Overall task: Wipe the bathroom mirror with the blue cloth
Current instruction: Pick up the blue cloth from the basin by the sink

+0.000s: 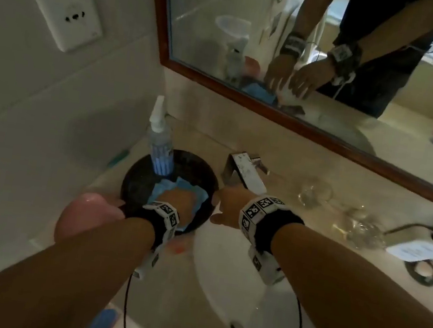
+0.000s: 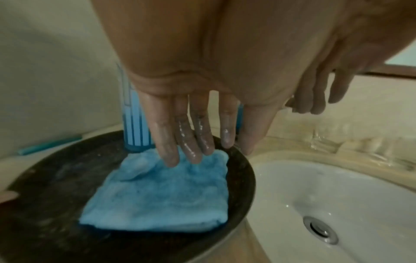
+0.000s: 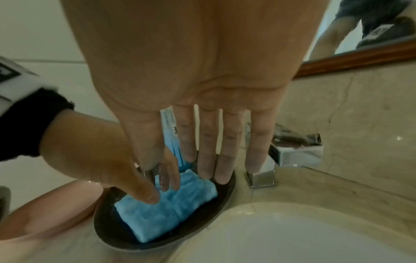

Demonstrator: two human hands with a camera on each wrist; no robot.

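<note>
The blue cloth lies folded in a dark round tray at the lower left of the left wrist view, on the tabletop just beside the white sink. The left hand reaches down over it with fingers straight and spread; its fingertips touch the far edge of the cloth, wet and glistening, but nothing is curled round the fabric, so the hand is open and the grasp not yet made. The right hand hovers just right of the tray, near the centre of the head view, also open, with flat fingers pointing down at the tray's far rim; it holds nothing and looks placed either to steady the tray or to help lift the cloth. A spray bottle with blue stripes stands upright at the back of the tray, right behind the cloth, probably kept there as the cleaner for the glass. The mirror with its reddish wooden frame fills the upper right of the head view, above the chrome tap, and shows both hands reflected. A pink rounded object sits at the left of the tray, and some clear glassware lies to the right of the tap. The task seems at its start: the cloth is still to be picked up before any wiping.
</note>
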